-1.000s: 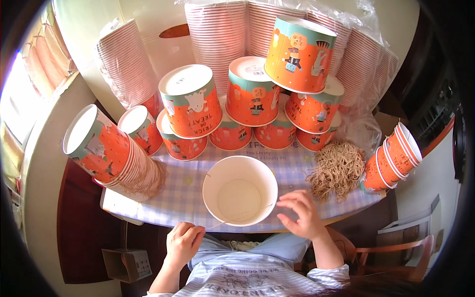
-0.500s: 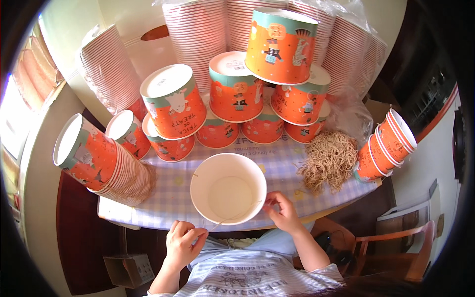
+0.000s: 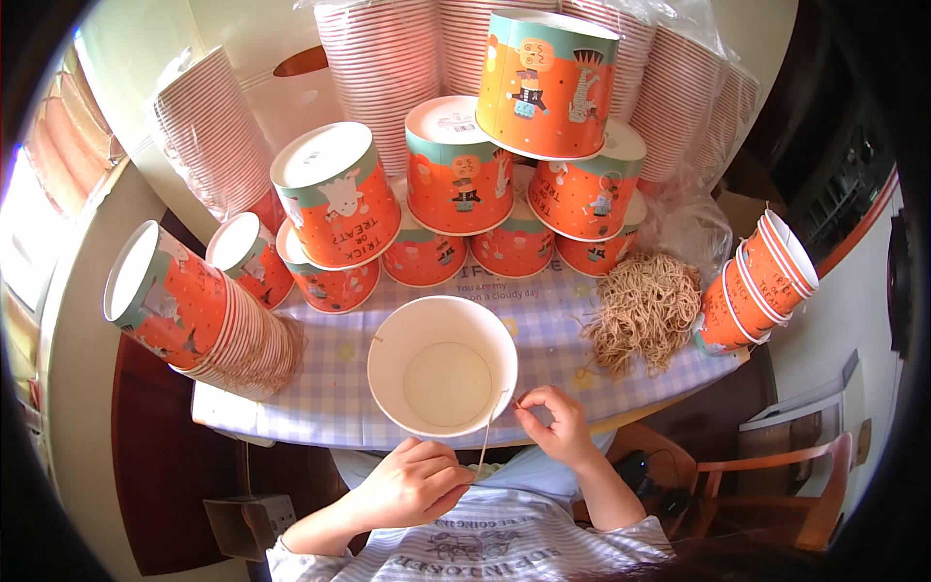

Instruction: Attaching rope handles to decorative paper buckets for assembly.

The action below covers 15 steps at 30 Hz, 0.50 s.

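An open white paper bucket (image 3: 442, 365) stands upright on the checked tablecloth (image 3: 320, 407) right in front of me. A thin beige string (image 3: 488, 434) runs from its near right rim down toward my lap. My right hand (image 3: 555, 424) pinches the upper part of that string just beside the rim. Below the table edge, my left hand (image 3: 417, 482) is closed on the string's lower end. A loose heap of beige strings (image 3: 644, 310) lies on the cloth to the right of the bucket.
Orange printed buckets (image 3: 456, 179) are piled upside down behind the white one. Nested stacks lie at left (image 3: 184, 315) and right (image 3: 761, 281). Tall sleeves of buckets in plastic (image 3: 388, 58) line the wall. A wooden chair (image 3: 766, 480) stands at lower right.
My right hand came off the tabletop and now pinches the string at the bucket's rim. My left hand rose and closed on the string's lower end. The view shifted slightly.
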Each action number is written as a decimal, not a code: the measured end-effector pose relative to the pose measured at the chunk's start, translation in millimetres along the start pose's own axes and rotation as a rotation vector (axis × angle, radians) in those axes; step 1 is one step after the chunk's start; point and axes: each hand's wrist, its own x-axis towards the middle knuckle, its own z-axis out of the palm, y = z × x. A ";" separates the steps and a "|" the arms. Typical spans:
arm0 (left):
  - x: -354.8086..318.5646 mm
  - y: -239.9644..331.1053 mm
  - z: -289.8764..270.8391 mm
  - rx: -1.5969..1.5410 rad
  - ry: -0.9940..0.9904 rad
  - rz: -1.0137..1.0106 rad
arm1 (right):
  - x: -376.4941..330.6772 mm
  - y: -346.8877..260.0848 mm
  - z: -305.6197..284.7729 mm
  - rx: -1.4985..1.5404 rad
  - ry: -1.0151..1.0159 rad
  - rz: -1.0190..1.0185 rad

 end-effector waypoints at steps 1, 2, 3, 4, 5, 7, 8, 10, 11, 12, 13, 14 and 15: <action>6.7 1.9 -6.3 -0.029 0.000 0.043 | 0.0 -2.0 -1.3 0.001 -0.002 -0.002; 13.6 2.7 -12.0 -0.059 0.000 0.088 | 0.2 -3.9 -3.2 -0.002 0.012 -0.013; 21.4 4.2 -17.3 -0.087 0.018 0.100 | 0.1 -7.3 -7.3 -0.013 0.032 -0.026; 29.9 2.0 -22.4 -0.116 0.020 0.104 | 0.5 -9.9 -11.4 -0.021 0.039 -0.030; 36.8 -2.9 -26.0 -0.139 0.021 0.098 | 2.3 -9.5 -12.4 -0.028 0.046 -0.050; 51.0 -8.5 -29.5 -0.026 0.129 0.012 | 8.5 -12.9 -15.2 -0.034 0.059 -0.076; 57.4 -12.9 -32.2 0.061 0.149 -0.027 | 15.8 -18.6 -15.9 -0.019 0.009 -0.045; 74.4 -19.1 -34.8 0.130 0.166 0.002 | 26.1 -30.0 -20.6 -0.018 -0.024 -0.014; 80.9 -23.5 -34.2 0.170 0.135 0.026 | 31.0 -33.8 -21.9 0.014 -0.077 0.051; 86.5 -26.3 -32.1 0.211 0.105 0.050 | 36.1 -36.3 -23.4 0.048 -0.130 0.115; 91.5 -27.1 -28.2 0.183 0.162 0.108 | 41.9 -37.8 -24.5 0.046 -0.124 0.111; 94.8 -24.6 -27.2 0.186 0.162 0.114 | 47.7 -38.8 -25.2 0.050 -0.171 0.117; 97.7 -22.2 -26.2 0.154 0.126 0.059 | 50.2 -39.0 -25.9 0.054 -0.217 0.124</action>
